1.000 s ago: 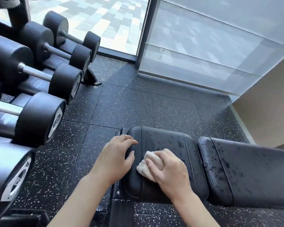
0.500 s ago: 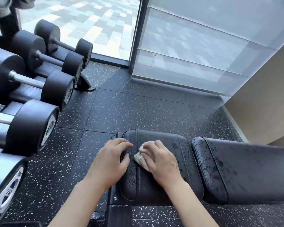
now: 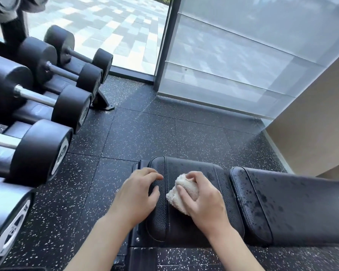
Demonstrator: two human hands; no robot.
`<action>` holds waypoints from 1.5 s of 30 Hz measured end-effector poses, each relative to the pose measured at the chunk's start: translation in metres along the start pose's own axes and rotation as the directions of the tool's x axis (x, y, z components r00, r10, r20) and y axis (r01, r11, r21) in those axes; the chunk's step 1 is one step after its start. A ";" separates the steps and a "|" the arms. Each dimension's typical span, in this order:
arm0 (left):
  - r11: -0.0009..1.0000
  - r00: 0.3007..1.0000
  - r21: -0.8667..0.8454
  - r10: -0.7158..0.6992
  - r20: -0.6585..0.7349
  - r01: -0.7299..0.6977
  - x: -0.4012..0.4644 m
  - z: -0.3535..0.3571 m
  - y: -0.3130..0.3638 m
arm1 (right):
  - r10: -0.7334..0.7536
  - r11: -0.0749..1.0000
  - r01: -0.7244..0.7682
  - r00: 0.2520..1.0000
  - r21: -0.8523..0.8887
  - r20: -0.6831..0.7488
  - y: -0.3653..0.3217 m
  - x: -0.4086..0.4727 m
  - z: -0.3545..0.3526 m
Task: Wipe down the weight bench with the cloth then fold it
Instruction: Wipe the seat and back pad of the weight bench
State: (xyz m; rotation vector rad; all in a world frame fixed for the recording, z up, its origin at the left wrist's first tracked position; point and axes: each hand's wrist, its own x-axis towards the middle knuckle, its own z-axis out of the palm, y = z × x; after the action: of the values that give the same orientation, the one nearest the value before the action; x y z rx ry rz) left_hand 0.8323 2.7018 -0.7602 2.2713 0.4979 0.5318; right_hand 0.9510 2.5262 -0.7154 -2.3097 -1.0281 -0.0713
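Terry cloth [image 3: 181, 194], cream and bunched, was pressed to the black padded weight bench [image 3: 196, 222] during a wipe-down.

Right hand [image 3: 203, 200] gripped the wad, fingers [image 3: 191, 176] curled over its top, on the seat pad near its 9 o'clock end; left hand [image 3: 138, 194] rested on that end, fingers relaxed and holding nothing. Soft and light, the cloth looked likely to crumple under pressure, so folding would best begin from its corners. Dark droplets speckled the backrest pad [image 3: 294, 208] at 3 o'clock, apparently unwiped; dumbbells [image 3: 41, 153] sat racked at 9 o'clock.
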 end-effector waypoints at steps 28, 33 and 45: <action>1.000 0.999 0.013 -0.021 0.029 0.020 0.010 0.012 -0.010 | -0.112 0.979 0.123 0.991 -0.163 0.073 0.012 -0.030 0.024; 0.999 0.999 0.024 -0.041 0.028 0.040 0.008 0.016 -0.006 | 0.012 0.966 -0.006 1.000 -0.258 0.021 0.018 0.070 0.050; 0.998 0.997 0.021 -0.052 0.059 0.051 0.004 0.015 -0.010 | -0.108 0.980 0.110 0.994 -0.163 0.022 0.008 0.002 0.029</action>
State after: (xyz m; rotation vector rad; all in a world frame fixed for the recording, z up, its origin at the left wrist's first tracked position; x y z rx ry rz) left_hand 0.8417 2.7014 -0.7765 2.2794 0.5322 0.4336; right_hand 0.9523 2.5390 -0.7422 -2.4014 -1.1955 -0.1912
